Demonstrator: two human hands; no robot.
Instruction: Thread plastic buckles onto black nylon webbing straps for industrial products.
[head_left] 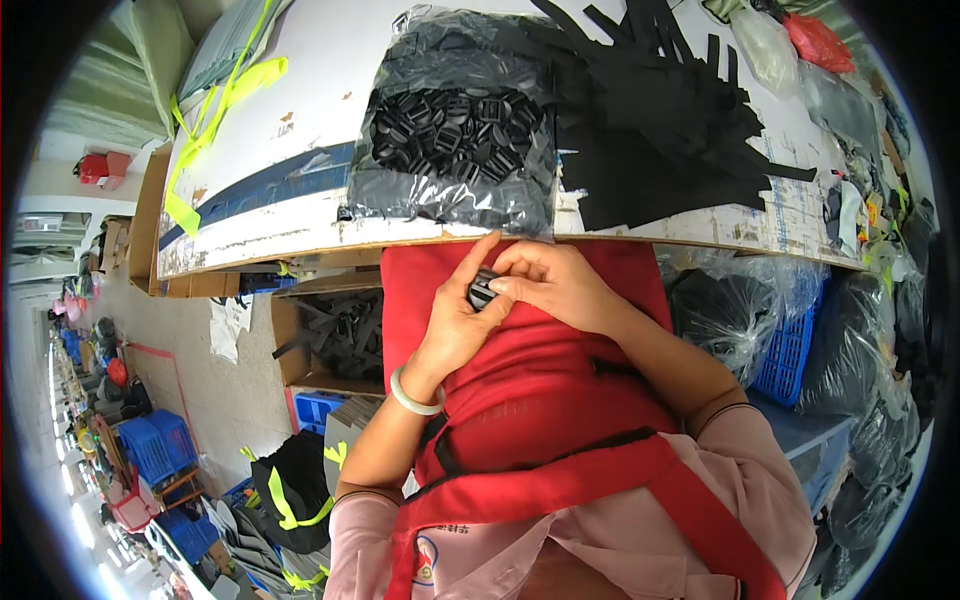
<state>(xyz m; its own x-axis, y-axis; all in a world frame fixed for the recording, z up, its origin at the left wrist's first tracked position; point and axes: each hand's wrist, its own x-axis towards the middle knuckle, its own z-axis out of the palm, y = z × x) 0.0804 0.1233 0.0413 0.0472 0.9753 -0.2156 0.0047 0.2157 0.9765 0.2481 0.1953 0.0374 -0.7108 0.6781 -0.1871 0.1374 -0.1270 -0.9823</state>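
Observation:
A small black plastic strap buckle (482, 289) is held over my red apron, just below the table's front edge. My left hand (458, 318) grips it between thumb and fingers, with the index finger stretched upward. From the other side my right hand (556, 283) pinches at the buckle's edge, thumb against it and fingers curled. Whether a strap end is threaded in it is too small to tell. Beyond my hands, an open clear plastic bag (450, 197) on the table holds many loose black buckles (455, 135). A heap of cut black webbing straps (660, 150) lies to its right.
The white worktable (300, 115) has a worn front edge. Bright yellow-green tape (215, 110) lies at its left. Under the table stands a cardboard box (290, 340) of black straps. A blue crate (790, 345) and plastic-wrapped bundles (845, 340) sit close on my right.

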